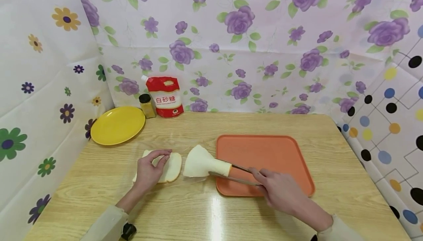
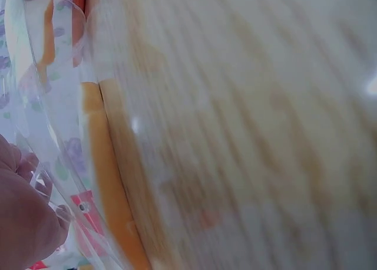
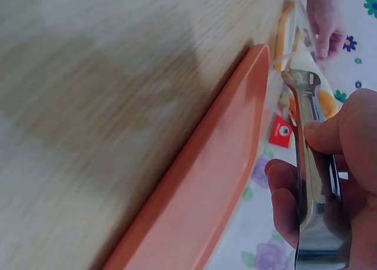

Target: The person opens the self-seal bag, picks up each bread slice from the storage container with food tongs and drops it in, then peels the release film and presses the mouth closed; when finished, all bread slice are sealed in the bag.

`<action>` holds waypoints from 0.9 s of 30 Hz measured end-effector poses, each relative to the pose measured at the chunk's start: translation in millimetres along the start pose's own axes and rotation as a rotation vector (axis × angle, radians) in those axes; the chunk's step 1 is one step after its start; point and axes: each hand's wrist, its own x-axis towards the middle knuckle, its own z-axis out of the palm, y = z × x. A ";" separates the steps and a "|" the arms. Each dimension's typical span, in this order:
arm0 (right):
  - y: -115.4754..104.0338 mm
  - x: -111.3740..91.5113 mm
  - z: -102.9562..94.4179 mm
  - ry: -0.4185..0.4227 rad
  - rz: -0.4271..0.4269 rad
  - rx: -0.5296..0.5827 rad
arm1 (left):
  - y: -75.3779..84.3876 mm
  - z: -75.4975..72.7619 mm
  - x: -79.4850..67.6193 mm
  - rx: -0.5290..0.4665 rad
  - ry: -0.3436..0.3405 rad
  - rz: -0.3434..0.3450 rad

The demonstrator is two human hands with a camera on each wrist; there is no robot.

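My left hand (image 1: 148, 173) pinches a clear plastic bag (image 2: 75, 170) between thumb and fingertips, above a slice of white bread (image 1: 172, 167) with a brown crust that lies flat on the table. In my right hand (image 1: 284, 189) is a pair of metal tongs (image 3: 315, 164), with the thumb on one arm and the fingers around the other. The tongs squeeze a second bread slice (image 1: 199, 163), which bends at their tips and fans out toward the left. This slice is between the flat slice and the tray, its crusted end overlapping the tray's left edge in the head view.
An orange tray (image 1: 264, 153) lies on the wooden table (image 1: 185, 211) under the tongs. At the back left stand a yellow plate (image 1: 117, 125), a black-capped spice jar (image 1: 147, 107) and a red and white sugar pouch (image 1: 165, 97). Floral cloth hangs behind.
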 end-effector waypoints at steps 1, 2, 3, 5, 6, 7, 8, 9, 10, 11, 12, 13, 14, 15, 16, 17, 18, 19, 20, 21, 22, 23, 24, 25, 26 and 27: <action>-0.2 3.3 0.3 -0.013 -0.006 0.000 | 0.0 -0.1 0.0 0.000 0.001 0.000; -0.4 6.8 0.4 -0.026 -0.014 -0.003 | 0.1 -0.3 -0.1 0.000 0.001 0.000; -0.7 10.3 0.6 -0.039 -0.021 -0.003 | 0.2 -0.4 -0.1 0.001 0.000 0.000; -1.8 17.6 1.4 -0.062 -0.041 0.001 | 0.2 -0.7 -0.4 0.002 -0.002 -0.001; -2.5 21.3 2.0 -0.069 -0.053 0.005 | 0.2 -0.8 -0.6 0.003 -0.002 -0.001; -3.2 24.9 2.9 -0.076 -0.064 0.007 | 0.3 -1.0 -0.7 0.004 -0.003 -0.001; -3.9 28.6 3.8 -0.085 -0.074 0.009 | 0.3 -1.1 -0.9 0.005 -0.003 -0.002; -4.7 32.1 4.8 -0.092 -0.082 0.010 | 0.3 -1.2 -1.0 0.006 -0.004 -0.003; -5.6 35.4 5.9 -0.097 -0.087 0.012 | 0.3 -1.4 -1.2 0.006 -0.005 -0.004; -6.5 38.7 6.8 -0.103 -0.090 0.015 | 0.2 -1.5 -1.4 0.004 -0.005 -0.006; -7.5 41.9 7.9 -0.107 -0.092 0.019 | 0.1 -1.7 -1.5 0.002 -0.006 -0.007; -8.5 45.0 9.0 -0.112 -0.091 0.020 | 0.1 -1.8 -1.6 -0.002 -0.006 -0.009; -9.5 48.1 10.1 -0.113 -0.092 0.021 | 0.1 -2.0 -1.7 -0.007 -0.006 -0.011; -10.6 51.2 11.1 -0.115 -0.096 0.018 | 0.0 -2.0 -1.7 -0.011 -0.007 -0.012; -11.6 54.3 12.2 -0.117 -0.100 0.018 | -0.1 -2.1 -1.8 -0.015 -0.006 -0.012; -12.5 57.3 13.3 -0.119 -0.106 0.014 | -0.3 -2.2 -1.8 -0.018 -0.005 -0.011; -13.4 60.3 14.5 -0.122 -0.112 0.010 | -0.4 -2.3 -1.7 -0.019 -0.004 -0.007; -14.3 63.3 15.8 -0.124 -0.120 0.006 | -0.5 -2.4 -1.7 -0.020 -0.002 -0.004; -15.1 66.4 16.9 -0.126 -0.129 0.003 | -0.6 -2.5 -1.6 -0.018 0.000 0.001; -16.1 69.5 17.9 -0.130 -0.136 0.008 | -0.7 -2.6 -1.6 -0.017 0.003 0.007; -17.0 72.6 19.0 -0.130 -0.141 0.013 | -0.8 -2.6 -1.5 -0.017 0.005 0.013; -17.8 75.7 19.9 -0.129 -0.148 0.019 | -0.7 -2.6 -1.4 -0.016 0.008 0.018; -18.7 78.8 20.8 -0.128 -0.155 0.023 | -0.5 -2.6 -1.2 -0.017 0.011 0.023; -19.7 81.9 21.4 -0.125 -0.164 0.027 | -0.3 -2.5 -1.0 -0.017 0.014 0.028; -20.6 84.7 21.7 -0.123 -0.169 0.031 | -0.2 -2.4 -0.7 -0.018 0.019 0.034; -21.5 87.4 21.9 -0.120 -0.175 0.037 | -0.1 -2.3 -0.5 -0.021 0.023 0.038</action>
